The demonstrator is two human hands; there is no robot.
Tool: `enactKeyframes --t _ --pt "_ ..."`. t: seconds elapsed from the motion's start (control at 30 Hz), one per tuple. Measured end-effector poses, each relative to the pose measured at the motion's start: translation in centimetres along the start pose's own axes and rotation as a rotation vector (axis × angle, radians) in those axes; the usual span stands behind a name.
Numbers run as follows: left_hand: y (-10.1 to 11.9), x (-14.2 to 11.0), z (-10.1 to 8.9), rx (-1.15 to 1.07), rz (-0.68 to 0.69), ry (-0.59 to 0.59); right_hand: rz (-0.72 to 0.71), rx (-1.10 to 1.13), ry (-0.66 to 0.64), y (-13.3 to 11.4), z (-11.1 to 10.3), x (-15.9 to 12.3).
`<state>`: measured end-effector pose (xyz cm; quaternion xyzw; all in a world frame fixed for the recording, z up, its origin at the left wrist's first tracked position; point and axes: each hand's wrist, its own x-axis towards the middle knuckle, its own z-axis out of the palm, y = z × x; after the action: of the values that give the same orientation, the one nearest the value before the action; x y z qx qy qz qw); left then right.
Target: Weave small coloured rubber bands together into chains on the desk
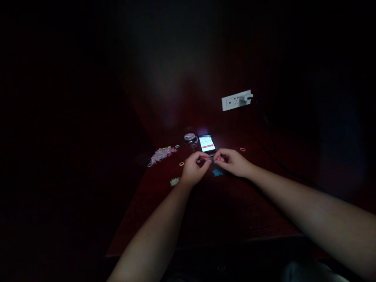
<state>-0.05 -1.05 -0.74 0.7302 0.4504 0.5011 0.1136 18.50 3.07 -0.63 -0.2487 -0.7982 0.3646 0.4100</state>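
My left hand (194, 169) and my right hand (233, 162) meet above the dark red table. Thumb and forefinger of each are pinched together, fingertips almost touching. Between them shows a small, dim hair tie (211, 157), stretched from one pinch to the other as far as the dark lets me see. Just below the fingertips lies a little pile of blue hair ties (217, 172). A pale yellowish bunch of hair ties (175, 181) rests left of my left wrist. One orange-yellow hair tie (181, 164) sits alone beside my left hand.
A large heap of mixed pastel hair ties (162, 155) spreads at the table's left edge. Behind my hands stand a lidded clear jar (190, 139) and a lit phone (207, 143). Another orange hair tie (242, 149) lies right. A wall socket (235, 101) has a plugged-in charger and dark cable.
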Motion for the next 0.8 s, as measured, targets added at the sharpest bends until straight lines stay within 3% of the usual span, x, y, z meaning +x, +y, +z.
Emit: enactKeyframes --t 0.8 --pt "0.11 -0.04 -0.06 0.024 0.009 -0.043 -0.006 0.014 0.005 -0.16 -0.15 -0.06"
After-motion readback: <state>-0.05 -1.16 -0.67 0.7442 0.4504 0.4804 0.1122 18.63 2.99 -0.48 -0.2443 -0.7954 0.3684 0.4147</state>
